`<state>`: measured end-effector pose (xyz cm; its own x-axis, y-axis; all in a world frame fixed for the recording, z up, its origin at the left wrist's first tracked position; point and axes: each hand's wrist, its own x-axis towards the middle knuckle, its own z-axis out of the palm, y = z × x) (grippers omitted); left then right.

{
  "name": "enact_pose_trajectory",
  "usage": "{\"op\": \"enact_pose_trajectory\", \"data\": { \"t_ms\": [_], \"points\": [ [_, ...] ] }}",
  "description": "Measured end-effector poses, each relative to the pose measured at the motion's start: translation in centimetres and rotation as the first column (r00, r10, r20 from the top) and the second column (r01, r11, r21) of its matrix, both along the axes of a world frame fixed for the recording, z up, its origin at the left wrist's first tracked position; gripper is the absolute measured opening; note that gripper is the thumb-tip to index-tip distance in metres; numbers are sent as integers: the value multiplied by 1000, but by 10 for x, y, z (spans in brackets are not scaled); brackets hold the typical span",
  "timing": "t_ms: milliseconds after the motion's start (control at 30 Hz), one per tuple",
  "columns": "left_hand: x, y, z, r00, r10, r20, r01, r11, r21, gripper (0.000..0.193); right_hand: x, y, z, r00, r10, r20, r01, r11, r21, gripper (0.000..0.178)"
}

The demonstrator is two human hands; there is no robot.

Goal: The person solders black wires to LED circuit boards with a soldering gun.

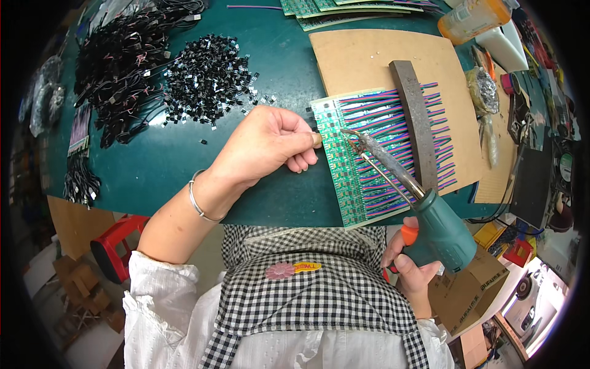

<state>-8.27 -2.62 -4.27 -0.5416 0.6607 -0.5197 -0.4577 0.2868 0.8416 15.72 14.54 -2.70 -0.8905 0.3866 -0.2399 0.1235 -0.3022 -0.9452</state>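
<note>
In my right hand (pixel 410 270) is a green soldering gun (pixel 444 230), its fingers wrapped round the handle by the orange trigger. The gun's tip and its thin feed tube reach over a green circuit board panel (pixel 337 163) with rows of small boards. My left hand (pixel 276 142) is closed in a pinch at the panel's left edge; whatever its fingertips hold is too small to make out. Rows of coloured wires (pixel 384 147) run rightward from the panel. Across them lies a dark metal bar (pixel 413 117), resting on a brown board (pixel 369 58).
Left of the panel is a heap of small black connectors (pixel 209 80), beside a big pile of black cables (pixel 123 74). More circuit panels (pixel 344 13) are stacked at the back. An orange-tinted jar (pixel 473 23) stands far right. Below the table's left side is a red stool (pixel 117 246).
</note>
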Motion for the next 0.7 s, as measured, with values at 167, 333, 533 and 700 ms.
{"op": "enact_pose_trajectory", "data": {
  "t_ms": [167, 333, 533, 700],
  "points": [
    [0, -1, 1, 1000, 8, 10, -8, 1000, -1, 15, -2, -2, 2, 1000, -4, -18, 3, 1000, -8, 60],
    [-5, -9, 8, 1000, -24, 0, 24, 999, -44, 13, 0, -1, -1, 998, -16, -54, 15, 1000, -19, 60],
    [-26, -45, 7, 749, 75, -659, -187, 977, -101, 8, 1, 1, -4, 996, -33, -78, 32, 999, -15, 59],
    [-20, -44, 2, 388, -220, -895, -99, 956, -277, 15, -4, 1, -1, 997, 4, -81, -6, 1000, -30, 59]
  ]
}}
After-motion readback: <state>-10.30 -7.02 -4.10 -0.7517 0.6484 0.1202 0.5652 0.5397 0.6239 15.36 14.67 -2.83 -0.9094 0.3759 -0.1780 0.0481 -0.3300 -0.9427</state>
